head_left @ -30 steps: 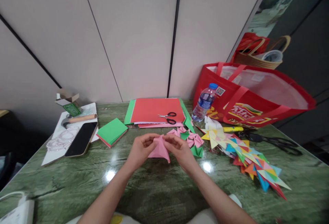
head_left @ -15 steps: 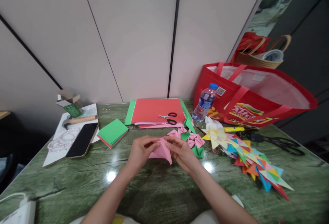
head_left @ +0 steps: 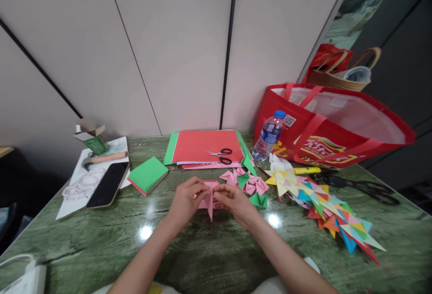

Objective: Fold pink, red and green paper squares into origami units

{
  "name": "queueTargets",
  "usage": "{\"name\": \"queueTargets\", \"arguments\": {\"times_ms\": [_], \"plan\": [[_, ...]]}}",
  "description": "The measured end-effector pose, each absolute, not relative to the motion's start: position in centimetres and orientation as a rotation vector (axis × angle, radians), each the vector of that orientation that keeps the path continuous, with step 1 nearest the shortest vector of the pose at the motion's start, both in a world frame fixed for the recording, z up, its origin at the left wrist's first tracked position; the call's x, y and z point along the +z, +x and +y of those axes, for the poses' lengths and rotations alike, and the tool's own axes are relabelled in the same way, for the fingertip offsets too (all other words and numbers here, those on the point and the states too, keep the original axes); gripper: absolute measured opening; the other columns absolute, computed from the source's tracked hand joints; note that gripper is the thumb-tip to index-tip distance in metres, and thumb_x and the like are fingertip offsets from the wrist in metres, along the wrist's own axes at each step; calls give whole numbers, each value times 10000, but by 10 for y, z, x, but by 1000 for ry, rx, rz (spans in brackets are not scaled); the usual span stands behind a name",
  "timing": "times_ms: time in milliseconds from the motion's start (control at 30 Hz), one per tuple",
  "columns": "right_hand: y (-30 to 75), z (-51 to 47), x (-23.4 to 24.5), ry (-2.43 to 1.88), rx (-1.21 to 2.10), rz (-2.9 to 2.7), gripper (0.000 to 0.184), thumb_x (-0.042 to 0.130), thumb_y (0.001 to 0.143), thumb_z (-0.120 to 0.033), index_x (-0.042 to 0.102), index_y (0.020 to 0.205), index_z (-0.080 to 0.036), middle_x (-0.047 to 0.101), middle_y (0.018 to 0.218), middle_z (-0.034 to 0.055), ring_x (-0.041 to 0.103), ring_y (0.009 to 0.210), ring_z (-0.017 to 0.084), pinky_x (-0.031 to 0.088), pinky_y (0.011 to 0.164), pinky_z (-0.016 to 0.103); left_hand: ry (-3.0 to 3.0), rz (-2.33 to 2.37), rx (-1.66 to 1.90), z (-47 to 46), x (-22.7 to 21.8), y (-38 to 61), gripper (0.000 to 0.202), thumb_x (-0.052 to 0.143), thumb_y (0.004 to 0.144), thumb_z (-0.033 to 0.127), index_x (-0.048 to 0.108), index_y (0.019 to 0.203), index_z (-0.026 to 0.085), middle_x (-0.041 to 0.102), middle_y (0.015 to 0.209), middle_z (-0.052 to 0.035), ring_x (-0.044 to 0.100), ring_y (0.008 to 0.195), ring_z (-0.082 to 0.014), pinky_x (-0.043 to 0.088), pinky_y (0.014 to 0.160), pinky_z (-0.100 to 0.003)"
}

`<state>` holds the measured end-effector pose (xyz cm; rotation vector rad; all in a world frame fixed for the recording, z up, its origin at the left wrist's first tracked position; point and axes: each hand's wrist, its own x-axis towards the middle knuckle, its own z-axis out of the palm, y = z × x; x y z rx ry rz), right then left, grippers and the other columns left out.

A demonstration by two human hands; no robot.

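Between my two hands is a piece of pink origami paper [head_left: 209,200], partly folded, with a narrow flap pointing toward me. My left hand [head_left: 189,197] pinches its left side between thumb and fingers. On the right side, my right hand [head_left: 235,200] grips it the same way, close to the left fingertips. Fingers cover parts of the paper's edges. Just beyond my right hand lie several folded pink pieces [head_left: 250,188] and a few green folded pieces [head_left: 258,200].
Small black-handled scissors [head_left: 225,156] rest on red paper sheets [head_left: 202,143]. Left are a green paper stack [head_left: 148,173], a phone [head_left: 108,185] and a hammer-like tool [head_left: 111,156]. Right are a water bottle [head_left: 269,135], red bag [head_left: 337,127], colourful origami chain [head_left: 334,208] and large scissors [head_left: 364,184].
The pink paper's flap has been drawn inward and now stands narrower, pointing down at the middle. My hands have shifted slightly, still pinching the paper.
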<state>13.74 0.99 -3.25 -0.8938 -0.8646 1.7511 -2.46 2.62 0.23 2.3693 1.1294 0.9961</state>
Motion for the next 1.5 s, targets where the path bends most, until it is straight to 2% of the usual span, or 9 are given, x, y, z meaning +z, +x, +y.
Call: {"name": "queueTargets", "arguments": {"times_ms": [233, 467, 633, 867, 967, 1100, 1200, 1367, 1500], "plan": [[135, 10, -34, -785, 1870, -760, 278, 693, 642, -365, 621, 761, -124, 648, 745, 35, 620, 693, 137, 490, 712, 308, 2649, 982, 858, 24, 0, -23, 174, 442, 816, 149, 604, 876, 168, 573, 851, -64, 538, 752, -137, 447, 634, -242], [141, 10, -30, -674, 1970, -724, 212, 683, 678, -271, 645, 786, -93, 661, 780, 62, 618, 734, 134, 482, 767, 313, 2734, 787, 903, 27, -1, -22, 150, 410, 828, 118, 542, 876, 171, 571, 822, -49, 515, 825, -162, 392, 849, -391], [143, 11, -30, -692, 2012, -710, 190, 717, 628, -185, 653, 781, -93, 663, 791, 56, 619, 735, 134, 483, 773, 297, 2640, 903, 837, 25, 5, -22, 102, 421, 828, 129, 512, 857, 165, 562, 875, -61, 480, 924, -186, 405, 818, -356], [145, 14, -33, -641, 2004, -626, 199, 719, 612, -138, 650, 795, -105, 672, 777, 44, 627, 739, 140, 493, 773, 302, 2543, 953, 975, 26, 5, -24, 232, 523, 778, 156, 506, 1005, 199, 524, 1087, -83, 456, 1038, -204, 382, 878, -384], [146, 16, -33, -637, 1970, -523, 210, 728, 595, -120, 646, 788, -119, 678, 757, 31, 630, 713, 126, 502, 764, 292, 2150, 1156, 1068, 28, 2, -24, 302, 578, 734, 194, 481, 1020, 190, 542, 1030, -83, 536, 926, -193, 447, 792, -359], [146, 18, -34, -670, 1862, -450, 187, 746, 566, -112, 638, 716, -138, 665, 667, -5, 620, 631, 101, 519, 727, 275, 1583, 1088, 810, 28, 3, -22, 336, 607, 699, 260, 481, 994, 159, 587, 737, -13, 605, 637, -151, 498, 574, -284], [144, 18, -36, -709, 1803, -494, 196, 754, 559, -130, 634, 714, -128, 654, 650, -4, 616, 615, 102, 528, 693, 263, 1342, 1039, 718, 25, 5, -18, 374, 635, 666, 281, 486, 978, 139, 577, 643, 15, 607, 510, -148, 500, 483, -278], [141, 16, -36, -768, 1716, -565, 243, 777, 526, -167, 615, 702, -125, 632, 630, -14, 606, 577, 102, 531, 653, 265, 1258, 1012, 708, 23, 8, -15, 250, 624, 673, 319, 533, 785, 116, 616, 616, -24, 626, 511, -158, 505, 473, -258], [140, 14, -32, -803, 1664, -645, 257, 780, 523, -214, 620, 710, -140, 628, 628, -21, 604, 547, 107, 526, 613, 261, 1256, 959, 662, 22, 11, -14, 254, 602, 698, 343, 542, 775, 109, 639, 618, -45, 628, 505, -163, 518, 489, -285]]}}
